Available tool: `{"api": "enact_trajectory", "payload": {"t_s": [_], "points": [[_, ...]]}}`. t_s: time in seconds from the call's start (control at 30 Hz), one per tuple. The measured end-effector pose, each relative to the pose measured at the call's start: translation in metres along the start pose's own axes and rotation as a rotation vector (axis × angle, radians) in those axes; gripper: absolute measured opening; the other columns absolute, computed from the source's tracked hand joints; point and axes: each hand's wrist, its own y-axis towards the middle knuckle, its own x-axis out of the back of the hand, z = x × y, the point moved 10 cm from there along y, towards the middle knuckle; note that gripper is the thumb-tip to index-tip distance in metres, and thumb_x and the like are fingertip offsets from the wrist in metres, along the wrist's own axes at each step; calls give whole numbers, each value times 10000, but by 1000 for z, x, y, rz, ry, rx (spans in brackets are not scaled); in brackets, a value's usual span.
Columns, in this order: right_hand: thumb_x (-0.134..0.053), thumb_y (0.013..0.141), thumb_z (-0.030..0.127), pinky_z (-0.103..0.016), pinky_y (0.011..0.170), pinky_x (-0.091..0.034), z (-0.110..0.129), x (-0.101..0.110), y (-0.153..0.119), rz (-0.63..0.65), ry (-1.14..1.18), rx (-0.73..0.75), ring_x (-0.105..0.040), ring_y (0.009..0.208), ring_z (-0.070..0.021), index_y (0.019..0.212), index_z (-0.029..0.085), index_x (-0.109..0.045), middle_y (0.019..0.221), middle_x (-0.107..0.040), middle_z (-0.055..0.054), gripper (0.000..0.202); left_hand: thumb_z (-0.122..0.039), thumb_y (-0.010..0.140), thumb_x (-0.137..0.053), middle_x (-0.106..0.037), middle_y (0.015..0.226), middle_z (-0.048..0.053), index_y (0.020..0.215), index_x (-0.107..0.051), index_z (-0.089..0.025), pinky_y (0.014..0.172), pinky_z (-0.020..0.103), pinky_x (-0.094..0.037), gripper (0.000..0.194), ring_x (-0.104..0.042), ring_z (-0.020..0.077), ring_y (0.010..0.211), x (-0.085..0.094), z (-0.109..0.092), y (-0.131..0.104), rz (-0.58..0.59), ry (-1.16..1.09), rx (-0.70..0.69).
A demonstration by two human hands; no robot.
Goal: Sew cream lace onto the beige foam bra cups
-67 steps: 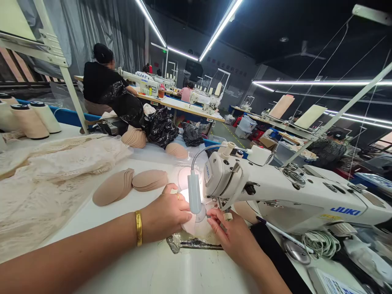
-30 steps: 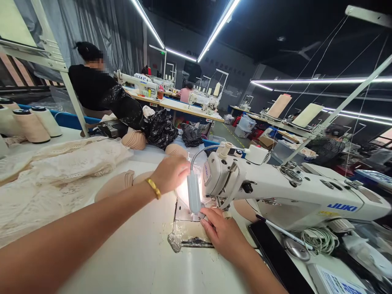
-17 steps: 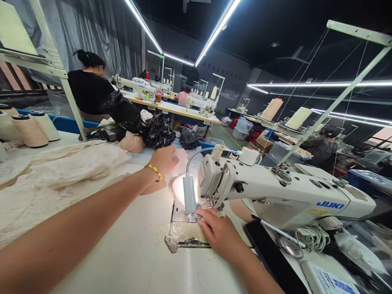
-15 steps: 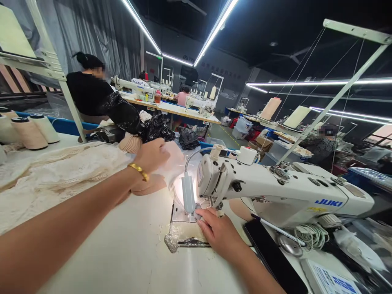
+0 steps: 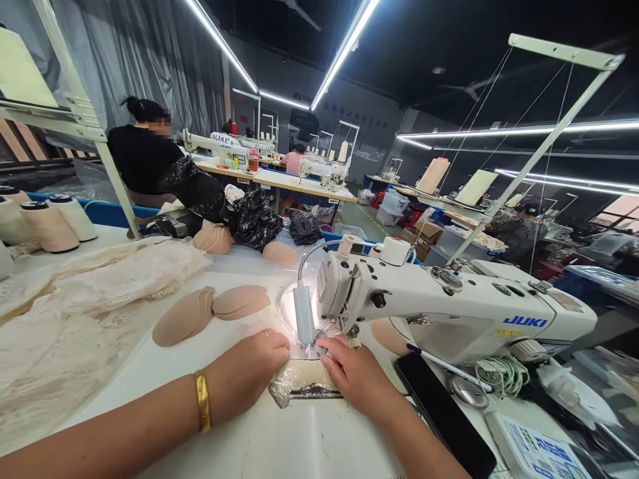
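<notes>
A white sewing machine (image 5: 439,299) stands on the white table, its grey lamp (image 5: 303,313) lighting the needle area. My left hand (image 5: 249,372), with a gold bracelet at the wrist, is closed just left of the needle plate (image 5: 308,351); what its fingers pinch is hidden. My right hand (image 5: 352,372) has thumb and forefinger together at the plate's right side, by the presser foot, and what lies between them cannot be made out. Beige oval pads lie in one stack (image 5: 184,317) and another stack (image 5: 240,301) beyond my left hand.
Cream lace (image 5: 120,286) spreads over the left side, with thread cones (image 5: 50,223) behind it. A black phone (image 5: 444,416), a pen (image 5: 449,367) and a white box (image 5: 534,446) lie at right. A person in black (image 5: 142,156) sits at back left.
My left hand has come back from the far pads toward me and down to the needle plate, uncovering the pad stacks. My right hand has stayed by the presser foot. The view has shifted slightly.
</notes>
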Motion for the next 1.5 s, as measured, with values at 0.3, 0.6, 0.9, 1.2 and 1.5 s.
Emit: {"api": "enact_trajectory", "payload": {"t_s": [0.3, 0.6, 0.9, 1.2, 1.5], "points": [[-500, 1067, 217, -316, 713, -451, 1, 4, 0, -14, 2, 31, -607, 808, -226, 1299, 238, -668, 1049, -735, -67, 287, -50, 898, -531, -624, 934, 86, 808, -596, -180, 696, 353, -491, 171, -610, 242, 784, 9, 22, 12, -19, 95, 100], [-501, 1065, 215, -310, 693, -426, 0, 3, 0, 1, 26, 28, -557, 740, -205, 1285, 243, -677, 1056, -720, -63, 283, -12, 937, -480, -636, 787, 30, 676, -523, -186, 649, 296, -416, 317, -569, 198, 753, 1, -11, 24, -46, 68, -64], [-491, 1063, 226, -316, 694, -446, -2, 2, 1, 9, 51, 19, -579, 765, -219, 1299, 251, -675, 1068, -713, -80, 300, -35, 922, -560, -680, 825, 43, 838, -638, -189, 652, 305, -480, 192, -598, 207, 735, 16, -12, 41, -311, 121, -42], [-482, 1061, 224, -321, 680, -442, -4, -3, 0, 27, 28, 7, -556, 700, -209, 1287, 252, -677, 1043, -722, -80, 299, -67, 928, -596, -687, 876, 63, 814, -623, -192, 714, 346, -529, 172, -624, 236, 801, 5, 2, 44, -297, 68, 93], [-449, 1074, 241, -327, 679, -465, -3, -1, -1, 0, 83, 39, -559, 668, -200, 1288, 256, -672, 996, -722, -59, 309, -99, 879, -565, -677, 910, 101, 834, -624, -184, 768, 394, -512, 113, -610, 274, 860, 6, 1, 48, -198, 32, 157]]}}
